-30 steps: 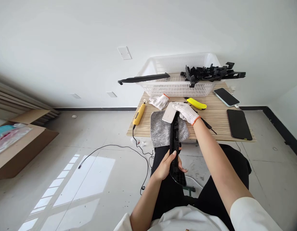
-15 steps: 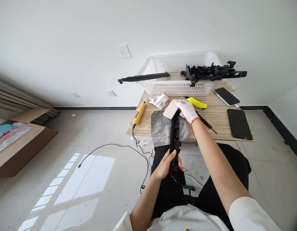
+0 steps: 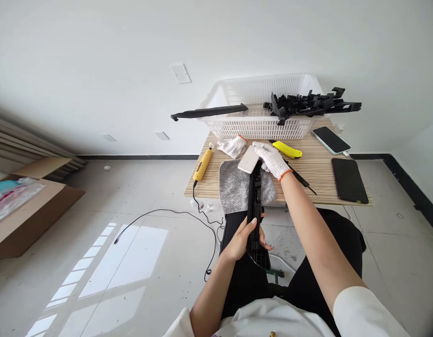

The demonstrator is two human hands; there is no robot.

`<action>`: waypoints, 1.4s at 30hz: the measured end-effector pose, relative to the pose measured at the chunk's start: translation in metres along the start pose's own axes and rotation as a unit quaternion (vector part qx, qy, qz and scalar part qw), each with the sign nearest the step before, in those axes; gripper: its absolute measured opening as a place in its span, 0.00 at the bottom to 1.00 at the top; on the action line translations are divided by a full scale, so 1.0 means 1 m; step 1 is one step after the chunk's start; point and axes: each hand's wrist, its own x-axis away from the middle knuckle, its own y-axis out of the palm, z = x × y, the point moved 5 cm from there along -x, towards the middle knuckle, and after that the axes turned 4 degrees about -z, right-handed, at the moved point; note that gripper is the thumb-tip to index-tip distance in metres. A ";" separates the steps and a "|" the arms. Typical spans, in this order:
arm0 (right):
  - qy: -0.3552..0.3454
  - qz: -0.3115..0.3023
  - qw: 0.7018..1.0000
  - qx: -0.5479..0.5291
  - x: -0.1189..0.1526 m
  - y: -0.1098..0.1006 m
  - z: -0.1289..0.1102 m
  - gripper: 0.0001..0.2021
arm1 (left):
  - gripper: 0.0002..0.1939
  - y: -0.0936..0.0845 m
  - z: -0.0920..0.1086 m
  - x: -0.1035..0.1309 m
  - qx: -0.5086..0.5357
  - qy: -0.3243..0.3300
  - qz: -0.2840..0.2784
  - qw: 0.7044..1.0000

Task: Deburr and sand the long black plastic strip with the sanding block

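Observation:
My bare left hand is wrapped round the lower part of a long black plastic part, whose far end rests over a grey cloth at the table edge. In a white glove with an orange cuff, my right hand grips a flat white block at the far end of the black part. The glove hides most of its fingers. A yellow cutter and a thin black tool lie beside the glove.
A white basket with black parts stands at the back of the wooden table. Two phones lie right. A yellow corded tool and a spare glove lie left. A cardboard box sits far left.
The white block looks slightly turned under my right hand. My left hand and the black part stay almost where they were.

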 end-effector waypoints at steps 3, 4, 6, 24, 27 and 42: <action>-0.016 -0.008 1.000 0.010 0.001 0.002 -0.003 0.22 | 0.30 0.001 0.000 0.001 -0.001 0.002 0.001 1.000; -0.021 -0.006 1.000 0.010 0.002 0.001 -0.004 0.22 | 0.30 0.001 0.001 0.001 -0.001 0.002 0.001 1.000; -0.023 -0.002 1.000 0.012 0.003 0.001 -0.005 0.21 | 0.30 0.001 0.001 0.001 -0.001 0.002 -0.002 1.000; -0.026 -0.011 0.999 -0.034 0.005 0.010 -0.004 0.22 | 0.31 0.000 0.002 0.001 0.014 0.003 -0.008 1.000; -0.020 -0.021 0.999 -0.030 0.004 0.010 -0.003 0.24 | 0.30 -0.001 0.002 0.001 0.011 0.006 -0.010 1.000; -0.027 -0.014 0.999 -0.012 0.008 0.004 -0.003 0.25 | 0.32 -0.003 0.001 0.001 0.019 0.004 -0.006 1.000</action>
